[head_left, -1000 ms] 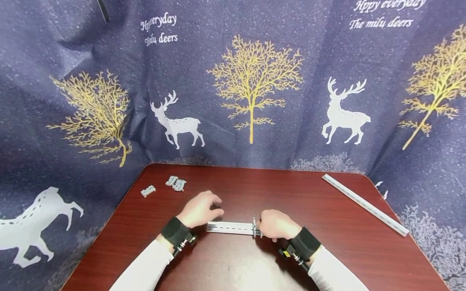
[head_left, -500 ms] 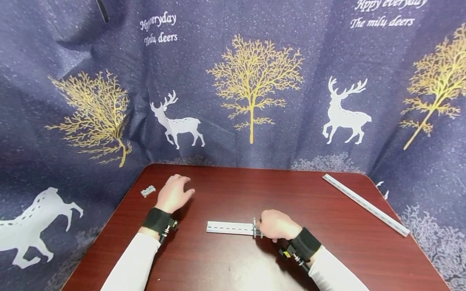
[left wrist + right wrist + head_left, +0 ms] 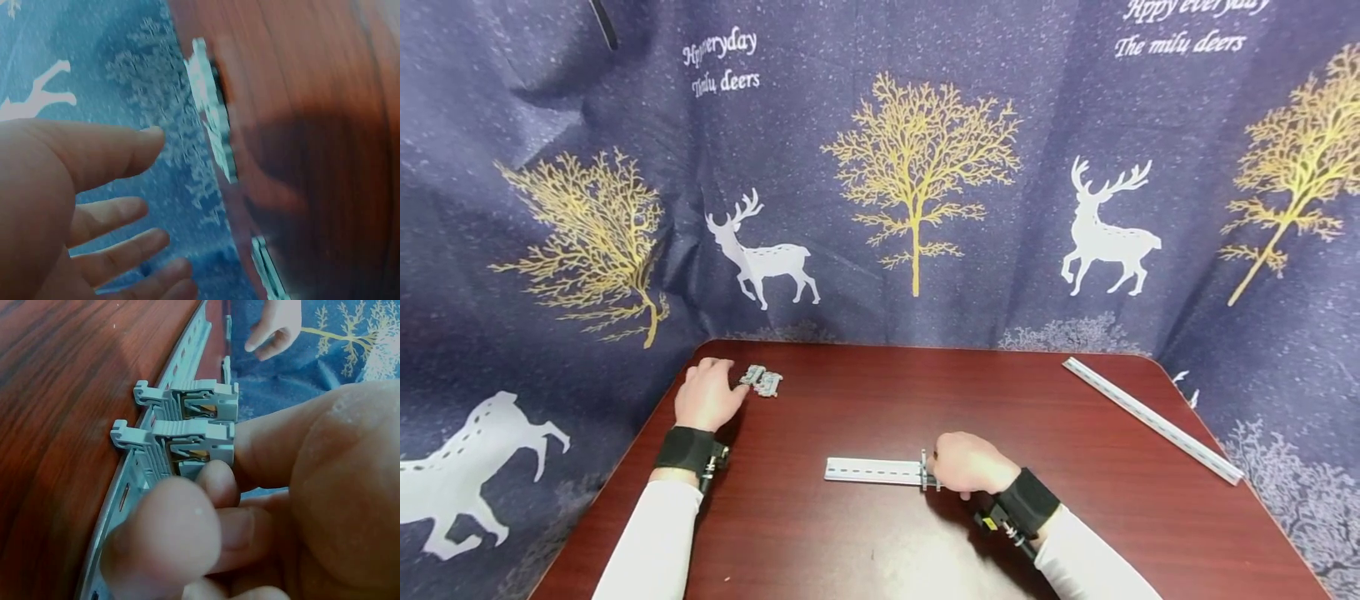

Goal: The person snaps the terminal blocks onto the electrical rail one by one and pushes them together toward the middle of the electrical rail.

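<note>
My right hand [image 3: 968, 462] curls round the right end of a short slotted metal DIN rail [image 3: 872, 471], which lies across the table. In the right wrist view two grey terminal blocks [image 3: 194, 440] stand side by side on the rail, with fingertips right at the nearer one. My left hand [image 3: 706, 396] is at the table's far left, fingers extended and spread. Just right of its thumb lie two loose terminal blocks [image 3: 762, 381]. In the left wrist view loose terminal blocks [image 3: 212, 112] show beyond the fingers, apart from them. The single block at far left is hidden in the head view.
A longer slotted rail [image 3: 1152, 421] lies slanted along the right side of the reddish-brown table [image 3: 820, 542]. Behind the table's far edge hangs a dark blue curtain [image 3: 857, 317] printed with deer and trees.
My left hand has moved from beside the rail's left end to the far left, passing over the two loose blocks. My right hand keeps its place on the rail.
</note>
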Action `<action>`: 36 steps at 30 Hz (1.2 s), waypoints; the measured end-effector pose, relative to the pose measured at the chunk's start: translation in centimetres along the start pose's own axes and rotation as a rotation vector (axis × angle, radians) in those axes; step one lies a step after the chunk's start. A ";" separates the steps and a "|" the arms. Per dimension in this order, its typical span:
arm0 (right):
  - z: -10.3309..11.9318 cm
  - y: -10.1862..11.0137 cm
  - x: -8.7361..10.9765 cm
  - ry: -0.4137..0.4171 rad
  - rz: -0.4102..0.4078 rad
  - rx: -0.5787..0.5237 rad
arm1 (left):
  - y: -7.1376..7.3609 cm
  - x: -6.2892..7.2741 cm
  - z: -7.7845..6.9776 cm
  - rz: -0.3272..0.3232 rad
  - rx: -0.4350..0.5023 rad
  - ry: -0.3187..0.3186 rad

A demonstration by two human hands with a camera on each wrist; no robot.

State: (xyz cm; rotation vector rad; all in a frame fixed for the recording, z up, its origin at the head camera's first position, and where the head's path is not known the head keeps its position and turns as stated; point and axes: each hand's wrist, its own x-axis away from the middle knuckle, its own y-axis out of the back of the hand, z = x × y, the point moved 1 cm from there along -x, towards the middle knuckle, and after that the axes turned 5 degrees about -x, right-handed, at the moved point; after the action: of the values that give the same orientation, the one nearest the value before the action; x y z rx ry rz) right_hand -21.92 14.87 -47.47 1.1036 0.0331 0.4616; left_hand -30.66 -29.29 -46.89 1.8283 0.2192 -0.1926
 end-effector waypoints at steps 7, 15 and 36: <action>-0.1 -0.1 -0.1 -0.008 0.001 0.004 | 0.2 0.1 1.5 0.039 -0.037 0.040; -0.1 0.0 0.0 0.013 -0.003 0.005 | -0.1 0.3 3.2 0.095 -0.036 0.080; -0.4 -0.2 -0.1 0.026 -0.008 0.002 | -0.8 0.2 4.1 0.182 -0.089 0.039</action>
State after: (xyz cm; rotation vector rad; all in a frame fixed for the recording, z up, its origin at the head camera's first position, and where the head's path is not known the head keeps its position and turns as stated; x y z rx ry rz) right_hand -22.02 15.04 -47.87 1.0991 0.0611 0.4688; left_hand -30.69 -33.07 -48.78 1.7537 0.0857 -0.0197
